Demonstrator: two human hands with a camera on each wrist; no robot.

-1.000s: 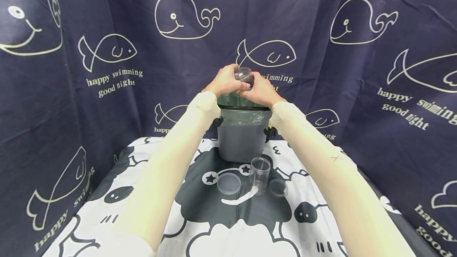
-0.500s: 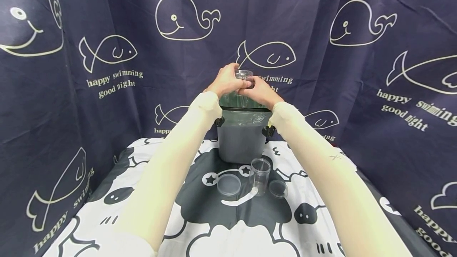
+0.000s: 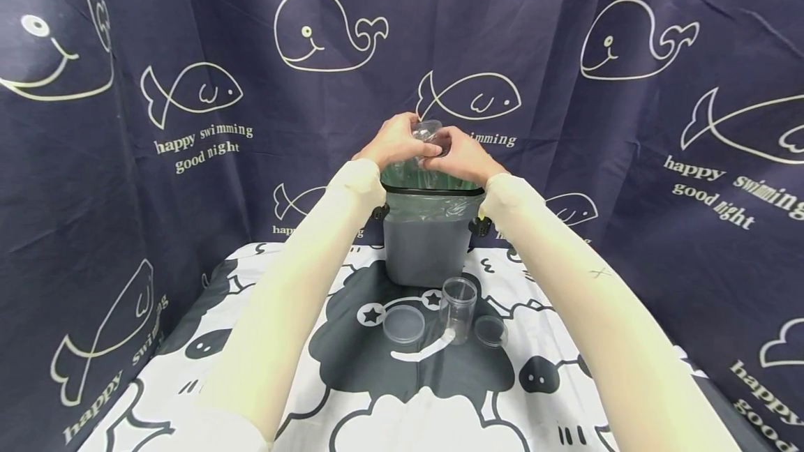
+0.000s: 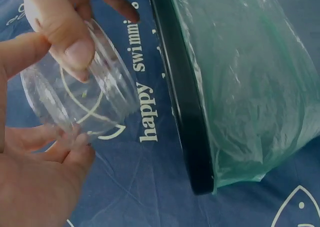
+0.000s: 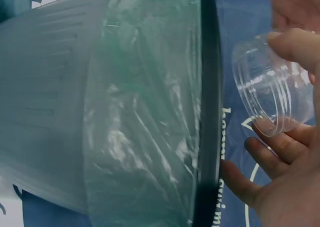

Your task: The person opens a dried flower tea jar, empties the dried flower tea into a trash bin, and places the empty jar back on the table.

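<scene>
Above the bin's opening, both hands hold a clear plastic jar (image 3: 427,131) between them. My left hand (image 3: 396,141) grips it from the left, and my right hand (image 3: 461,155) grips it from the right. The two thumbs meet at its near side. Its ridged mouth (image 5: 265,97) points toward the bin in the right wrist view. No contents show in the jar (image 4: 80,87). Below stands a grey bin (image 3: 423,246) with a dark rim (image 4: 182,97) and a green translucent liner (image 5: 145,112) folded over it. The bin's inside is hidden.
On the sheep-print cloth (image 3: 414,431), in front of the bin, stands another clear jar (image 3: 457,309). A larger round lid (image 3: 403,324) lies left of it and a smaller lid (image 3: 490,331) right. A dark blue curtain (image 3: 339,103) hangs behind.
The jar's tilt over the bin shifts slightly, flatter half a second ago and leaning again now. My right forearm has moved a little to the right. The jar and lids on the cloth stay put.
</scene>
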